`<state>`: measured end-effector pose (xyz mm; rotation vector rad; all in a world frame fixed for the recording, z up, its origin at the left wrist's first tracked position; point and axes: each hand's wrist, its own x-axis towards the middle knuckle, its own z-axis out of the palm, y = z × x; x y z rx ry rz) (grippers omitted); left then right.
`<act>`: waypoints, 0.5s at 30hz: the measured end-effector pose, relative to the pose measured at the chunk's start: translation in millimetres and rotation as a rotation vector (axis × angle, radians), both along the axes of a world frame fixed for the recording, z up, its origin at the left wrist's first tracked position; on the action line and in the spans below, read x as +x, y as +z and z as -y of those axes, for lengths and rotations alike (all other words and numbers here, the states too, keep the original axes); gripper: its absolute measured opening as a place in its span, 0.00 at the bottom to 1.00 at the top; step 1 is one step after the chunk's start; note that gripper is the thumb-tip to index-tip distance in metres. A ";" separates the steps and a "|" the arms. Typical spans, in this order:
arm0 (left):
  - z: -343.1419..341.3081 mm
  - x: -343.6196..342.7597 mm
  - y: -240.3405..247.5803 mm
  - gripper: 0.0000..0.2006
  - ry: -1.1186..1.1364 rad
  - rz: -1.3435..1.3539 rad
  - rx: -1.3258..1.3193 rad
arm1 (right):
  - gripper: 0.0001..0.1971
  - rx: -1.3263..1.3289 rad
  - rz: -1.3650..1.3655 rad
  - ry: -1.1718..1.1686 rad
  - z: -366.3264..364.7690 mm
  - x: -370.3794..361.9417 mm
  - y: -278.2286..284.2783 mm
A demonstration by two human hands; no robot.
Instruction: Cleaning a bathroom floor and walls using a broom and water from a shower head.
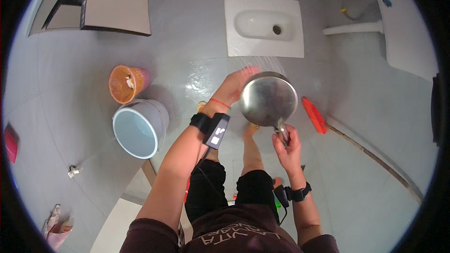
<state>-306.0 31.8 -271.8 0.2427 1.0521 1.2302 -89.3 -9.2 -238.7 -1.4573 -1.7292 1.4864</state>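
My right hand point(289, 152) is closed around the short handle of a round, shiny metal pan point(268, 99). The pan is held up in front of my legs, on the near side of a white squat toilet point(232, 47). My left hand point(236, 84) is at the pan's left side with its fingers stretched out. Part of that hand is hidden by the pan, and I cannot tell whether it touches the metal. A fan of water streaks point(265, 63) spreads between the pan's far edge and the toilet's near rim.
On the left stand a light blue bucket point(161, 118), with a thin stream running into it from a wall tap point(74, 171), and an orange wastebasket point(142, 76). A red brush head point(313, 115) on a long stick point(370, 152) lies right. A white cistern point(407, 33) hangs far right.
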 end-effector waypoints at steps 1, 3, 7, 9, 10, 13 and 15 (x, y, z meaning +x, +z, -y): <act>3.0 8.7 13.3 0.13 0.061 0.159 -0.026 | 0.13 0.038 -0.016 0.023 -2.8 4.7 1.7; 17.1 18.5 -12.6 0.13 0.085 0.084 0.053 | 0.14 0.058 -0.009 0.058 -9.7 11.6 5.0; 36.2 35.2 -69.7 0.15 0.189 0.246 0.081 | 0.14 0.150 -0.011 0.180 -13.1 22.1 -4.8; 25.3 80.5 -28.1 0.16 0.378 0.423 -0.154 | 0.14 0.225 0.077 0.179 -23.0 46.3 -11.1; 27.9 88.5 -22.5 0.18 0.354 0.338 -0.131 | 0.14 0.224 0.067 0.174 -26.3 45.9 -12.0; 47.4 104.8 -16.1 0.19 0.050 0.181 -0.118 | 0.15 0.146 0.015 0.208 -34.7 41.3 -19.5; 50.3 136.2 -2.4 0.19 0.050 0.200 -0.085 | 0.17 0.217 -0.006 0.220 -39.4 50.7 -31.6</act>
